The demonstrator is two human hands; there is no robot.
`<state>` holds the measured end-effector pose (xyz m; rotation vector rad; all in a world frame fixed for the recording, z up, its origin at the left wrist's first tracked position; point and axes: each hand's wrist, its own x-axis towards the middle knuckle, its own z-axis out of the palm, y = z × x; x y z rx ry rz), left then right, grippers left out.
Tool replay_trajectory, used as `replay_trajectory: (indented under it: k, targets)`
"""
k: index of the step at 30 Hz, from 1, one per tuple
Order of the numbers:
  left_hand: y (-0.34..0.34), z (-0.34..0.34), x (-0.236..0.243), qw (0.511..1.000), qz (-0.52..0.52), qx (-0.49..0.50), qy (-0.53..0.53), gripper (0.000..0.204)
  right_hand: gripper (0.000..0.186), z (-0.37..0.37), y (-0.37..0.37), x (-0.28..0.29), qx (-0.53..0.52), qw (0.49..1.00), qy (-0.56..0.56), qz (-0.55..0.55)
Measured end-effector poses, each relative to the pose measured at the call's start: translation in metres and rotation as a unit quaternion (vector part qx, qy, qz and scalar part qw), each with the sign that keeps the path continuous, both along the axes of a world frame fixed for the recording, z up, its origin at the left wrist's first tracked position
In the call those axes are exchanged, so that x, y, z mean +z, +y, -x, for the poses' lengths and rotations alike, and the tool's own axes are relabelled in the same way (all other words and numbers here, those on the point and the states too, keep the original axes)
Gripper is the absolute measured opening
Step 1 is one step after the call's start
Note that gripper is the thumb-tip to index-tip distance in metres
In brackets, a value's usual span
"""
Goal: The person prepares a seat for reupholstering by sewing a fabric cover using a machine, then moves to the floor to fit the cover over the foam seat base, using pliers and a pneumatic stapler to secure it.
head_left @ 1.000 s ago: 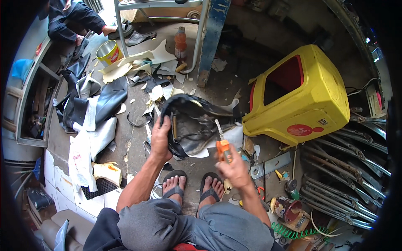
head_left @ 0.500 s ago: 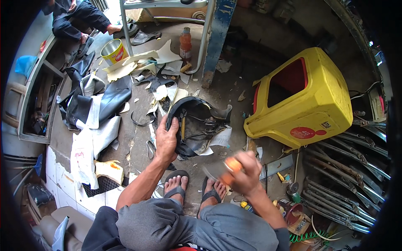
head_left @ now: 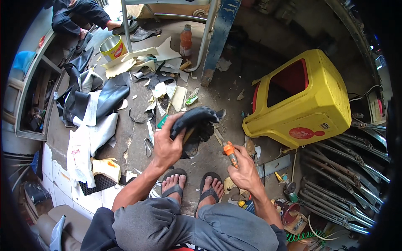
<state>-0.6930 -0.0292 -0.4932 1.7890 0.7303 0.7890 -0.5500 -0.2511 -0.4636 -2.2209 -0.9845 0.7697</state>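
Note:
My left hand grips a black curved piece by its left end, above the floor in front of my feet. Its smooth, rounded outer rim faces up, and the darker inside beneath it is partly hidden. My right hand is closed round an orange-and-grey knife. The knife's narrow blade points up and left, close to the black piece's right side; I cannot tell whether they touch. Beside my left fingers shows a small green object, partly covered by the hand.
Black sheet material, pale foam scraps and a yellow tin lie on the left. A yellow plastic stool rests on its side at right, near stacked metal tubes. A blue post stands ahead. Another person's legs show far left.
The black piece has tilted, so its rounded outer rim shows instead of its hollow inside. My right hand has moved slightly, and the knife, blurred before, now points up toward the piece.

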Motion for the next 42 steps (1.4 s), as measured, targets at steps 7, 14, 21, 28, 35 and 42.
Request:
replay_trajectory:
  k: [7, 14, 21, 28, 35, 42]
  targets:
    - [-0.024, -0.003, 0.011, 0.977, -0.204, -0.049, -0.02, 0.049, 0.054, 0.011, 0.016, 0.0, 0.003, 0.999, -0.044, 0.023]
    - [0.013, 0.004, 0.013, 0.995, -0.011, -0.097, 0.028, 0.037, 0.049, 0.015, 0.005, -0.022, 0.036, 0.999, -0.035, -0.009]
    - [0.072, 0.003, -0.023, 0.898, 0.364, -0.238, -0.063, 0.046, 0.054, 0.0, -0.006, -0.029, 0.152, 0.975, -0.118, -0.11]
    - [0.024, -0.013, 0.016, 0.99, -0.103, -0.09, 0.031, 0.044, 0.061, 0.008, 0.0, -0.029, 0.011, 0.999, 0.027, -0.034]
    - [-0.014, -0.009, 0.02, 0.964, -0.25, -0.088, 0.011, 0.061, 0.054, 0.017, 0.016, -0.015, -0.044, 0.995, 0.082, 0.028]
    - [-0.032, -0.011, 0.011, 0.934, -0.341, -0.11, 0.008, 0.056, 0.052, 0.018, 0.014, -0.029, -0.067, 0.985, 0.157, 0.025]
